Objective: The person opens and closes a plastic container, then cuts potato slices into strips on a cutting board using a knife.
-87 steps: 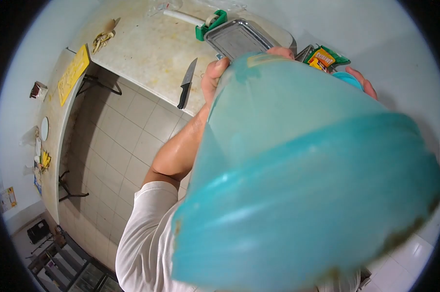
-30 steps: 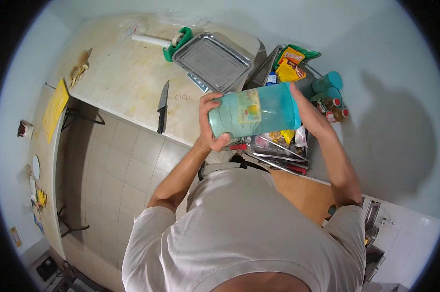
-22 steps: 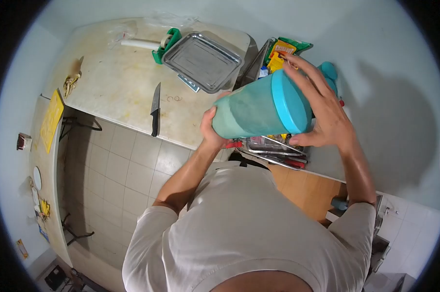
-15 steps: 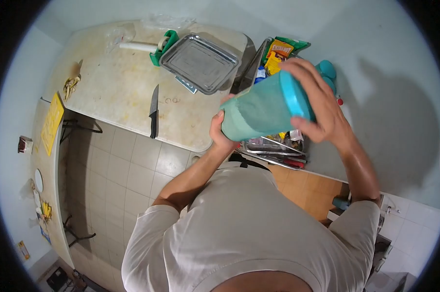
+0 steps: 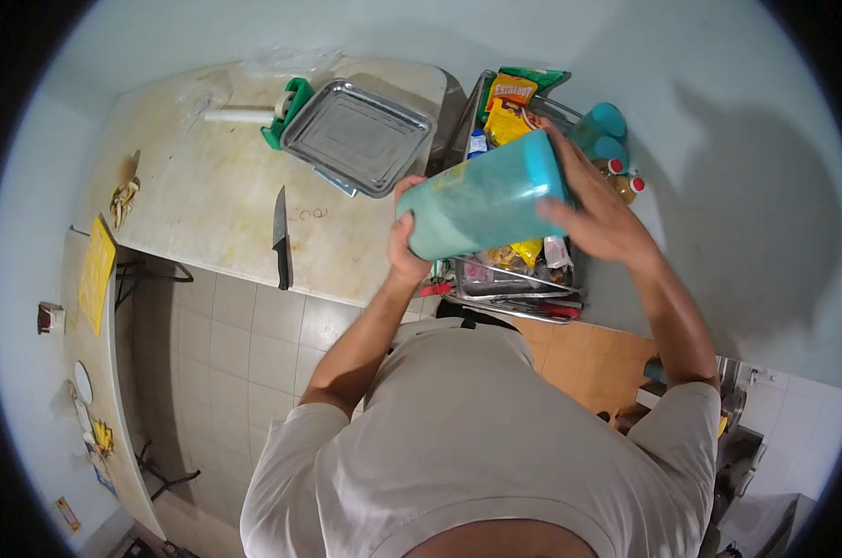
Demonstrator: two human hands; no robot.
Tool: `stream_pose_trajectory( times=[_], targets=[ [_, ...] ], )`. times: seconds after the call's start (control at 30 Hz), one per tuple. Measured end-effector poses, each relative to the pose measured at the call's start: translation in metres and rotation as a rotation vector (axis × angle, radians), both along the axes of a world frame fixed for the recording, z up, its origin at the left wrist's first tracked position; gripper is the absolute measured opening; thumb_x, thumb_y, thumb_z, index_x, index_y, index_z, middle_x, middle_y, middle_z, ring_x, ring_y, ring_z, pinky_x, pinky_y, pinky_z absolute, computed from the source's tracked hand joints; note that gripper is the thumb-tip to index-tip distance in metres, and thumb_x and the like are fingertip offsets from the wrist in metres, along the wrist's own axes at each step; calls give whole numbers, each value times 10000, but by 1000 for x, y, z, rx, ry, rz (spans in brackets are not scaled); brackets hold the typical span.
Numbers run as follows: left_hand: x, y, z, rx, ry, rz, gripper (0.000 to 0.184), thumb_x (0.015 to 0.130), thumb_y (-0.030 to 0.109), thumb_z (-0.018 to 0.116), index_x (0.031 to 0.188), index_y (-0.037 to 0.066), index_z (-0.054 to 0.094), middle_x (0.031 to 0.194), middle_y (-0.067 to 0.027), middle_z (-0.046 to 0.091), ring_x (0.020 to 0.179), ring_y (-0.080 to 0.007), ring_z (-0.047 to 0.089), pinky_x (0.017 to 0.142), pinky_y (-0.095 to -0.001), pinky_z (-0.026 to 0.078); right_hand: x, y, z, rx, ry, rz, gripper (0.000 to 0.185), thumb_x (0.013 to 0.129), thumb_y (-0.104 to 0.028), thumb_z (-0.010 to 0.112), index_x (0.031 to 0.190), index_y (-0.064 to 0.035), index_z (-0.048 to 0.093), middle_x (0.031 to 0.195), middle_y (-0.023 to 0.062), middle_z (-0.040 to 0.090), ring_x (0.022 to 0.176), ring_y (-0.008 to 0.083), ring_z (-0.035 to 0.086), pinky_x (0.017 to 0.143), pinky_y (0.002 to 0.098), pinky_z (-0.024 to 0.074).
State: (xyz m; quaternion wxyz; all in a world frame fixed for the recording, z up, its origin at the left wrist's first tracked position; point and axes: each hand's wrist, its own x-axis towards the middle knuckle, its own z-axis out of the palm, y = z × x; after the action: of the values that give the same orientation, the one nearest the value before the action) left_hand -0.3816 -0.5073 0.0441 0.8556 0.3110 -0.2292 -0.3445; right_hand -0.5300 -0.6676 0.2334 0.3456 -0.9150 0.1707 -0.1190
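While holding a translucent teal canister [image 5: 481,205] tilted well over in front of the shirt [image 5: 514,409], seems occupied with handling the lid [image 5: 544,167]; impossible to say whether turning, pressing or only steadying. Clasping the canister's base end in the left hand [image 5: 407,240], with thumb in front and fingers lost behind. Curving the right hand [image 5: 602,209] around the lid, with thumb and fingers spread wide; cannot tell, through motion blur, whether gripping or only just beside. Probably calls for a firm base hold and even purchase around the lid before any turn. Hard to make out inside the canister: pale contents, perhaps powder, gathered toward the base. Turned mostly away: a yellow label [image 5: 452,174]. Partly covered below the canister: a metal tray [image 5: 500,285] of small packets. Beyond the canister's lid end: red-capped bottles [image 5: 632,188], partly blocked by the right hand, teal-lidded containers [image 5: 609,123] and an Extra Hot packet [image 5: 511,90]. Left of the canister, on a stained table [image 5: 207,177]: a black-handled knife [image 5: 281,242], then, farther off, a stainless-steel serving tray [image 5: 358,138] and green tape dispenser [image 5: 293,100].
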Motion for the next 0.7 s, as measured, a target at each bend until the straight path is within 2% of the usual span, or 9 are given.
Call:
stream_pose_trajectory(
  times=[0.03, 0.13, 0.17, 0.23, 0.3, 0.37, 0.53, 0.63, 0.7],
  targets=[
    [3, -4, -7, -22, 159, -135, 704, 859, 547, 525, 1318, 25, 414, 1274, -160, 520, 1225, -277, 515, 1069, -408, 386, -3, -1, 2, -178, -77, 120, 964, 776, -506, 723, 1512, 4, 364, 1548, 258, 351, 1371, 399, 431, 1130, 460, 359],
    [-8, -12, -6, 104, 339, -338, 718, 880, 536, 454, 1378, 19, 444, 1329, -163, 567, 1251, -310, 548, 1078, -432, 424, -6, -10, 9, -253, -95, 442, 1031, 649, -451, 807, 1510, -56, 402, 1559, 246, 305, 1330, 435, 435, 1099, 510, 385],
    [-12, -13, -3, 178, 400, -385, 730, 884, 541, 450, 1394, 18, 447, 1345, -166, 569, 1258, -324, 549, 1078, -443, 431, -8, -13, 7, -312, -93, 440, 1036, 643, -471, 792, 1510, -57, 405, 1545, 244, 320, 1334, 438, 432, 1099, 520, 383],
    [-6, -18, -55, -107, 769, -715, 729, 897, 546, 435, 1406, 25, 463, 1355, -167, 576, 1262, -338, 553, 1071, -460, 444, -12, -18, 3, -438, -93, 433, 1048, 631, -511, 760, 1508, -57, 411, 1515, 241, 350, 1342, 442, 426, 1101, 539, 377],
    [-11, -29, -58, -56, 872, -744, 717, 909, 548, 420, 1405, 34, 483, 1354, -165, 585, 1260, -344, 557, 1067, -469, 449, -12, -22, 2, -452, -44, 342, 897, 678, -412, 741, 1462, -77, 463, 1468, 218, 394, 1277, 437, 460, 1058, 524, 413],
    [-29, -44, -14, 334, 689, -476, 696, 922, 547, 406, 1391, 43, 507, 1341, -158, 595, 1254, -341, 562, 1067, -472, 448, -14, -36, -9, -444, -33, 261, 791, 734, -370, 738, 1437, -109, 487, 1446, 206, 416, 1215, 445, 485, 1018, 514, 442],
    [-43, -105, -46, 144, 561, -260, 759, 912, 605, 373, 1412, 49, 500, 1366, -165, 579, 1228, -343, 584, 1009, -481, 491, -5, -80, -17, -304, -113, 38, 593, 876, -332, 668, 1415, -150, 500, 1347, 219, 475, 1206, 464, 500, 1020, 536, 424],
    [-40, -148, -37, 77, 501, -296, 766, 933, 623, 339, 1428, 57, 487, 1358, -165, 583, 1215, -343, 594, 966, -499, 520, 0, -111, -6, -259, -71, -42, 625, 846, -220, 653, 1434, -97, 483, 1399, 227, 455, 1282, 399, 478, 1074, 461, 392],
    [-33, -175, -28, 107, 422, -347, 724, 967, 595, 336, 1451, 71, 455, 1366, -165, 571, 1217, -335, 592, 948, -506, 528, 4, -146, -10, -180, -71, -110, 614, 840, -258, 705, 1409, -125, 518, 1322, 202, 546, 1246, 367, 517, 1056, 442, 407]
  ],
)
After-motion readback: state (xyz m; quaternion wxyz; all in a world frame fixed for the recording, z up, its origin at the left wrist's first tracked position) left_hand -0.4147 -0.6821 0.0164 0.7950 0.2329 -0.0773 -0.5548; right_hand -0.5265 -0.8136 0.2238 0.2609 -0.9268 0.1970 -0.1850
